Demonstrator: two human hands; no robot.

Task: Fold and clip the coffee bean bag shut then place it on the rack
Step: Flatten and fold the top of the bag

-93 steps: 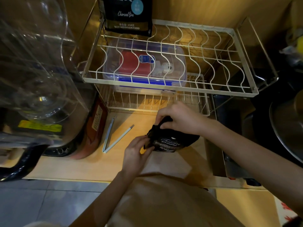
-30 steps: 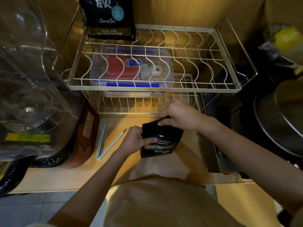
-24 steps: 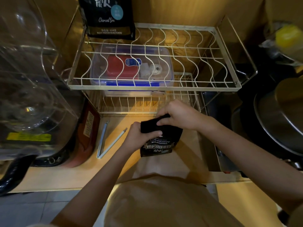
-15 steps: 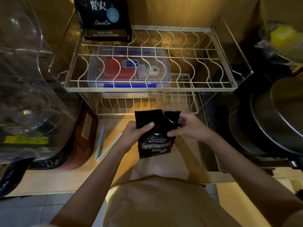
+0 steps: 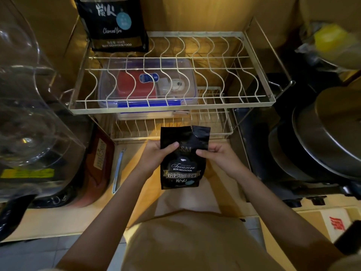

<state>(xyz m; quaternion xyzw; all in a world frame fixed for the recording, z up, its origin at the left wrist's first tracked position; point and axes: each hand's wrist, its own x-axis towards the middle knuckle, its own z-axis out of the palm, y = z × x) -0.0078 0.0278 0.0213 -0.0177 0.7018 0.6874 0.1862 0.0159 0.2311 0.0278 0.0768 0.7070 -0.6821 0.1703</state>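
A small black coffee bean bag (image 5: 183, 165) is held upright over the wooden counter, its torn top standing unfolded. My left hand (image 5: 156, 155) pinches its left edge, thumb on the front. My right hand (image 5: 216, 155) grips its right edge. A pale blue clip (image 5: 118, 169) lies on the counter to the left of my hands, shut as far as I can see. The wire rack (image 5: 172, 109) stands just behind the bag, its top tier bare on the right.
A larger black coffee bag (image 5: 113, 24) stands at the rack's back left. A clear lidded box (image 5: 146, 85) sits on the lower tier. A glass appliance (image 5: 29, 118) crowds the left; dark pots (image 5: 322, 137) fill the right.
The folded-down top of the bag has been opened out and now stands straight. My right hand moved from the top of the bag to its right edge. The clip now looks closed.
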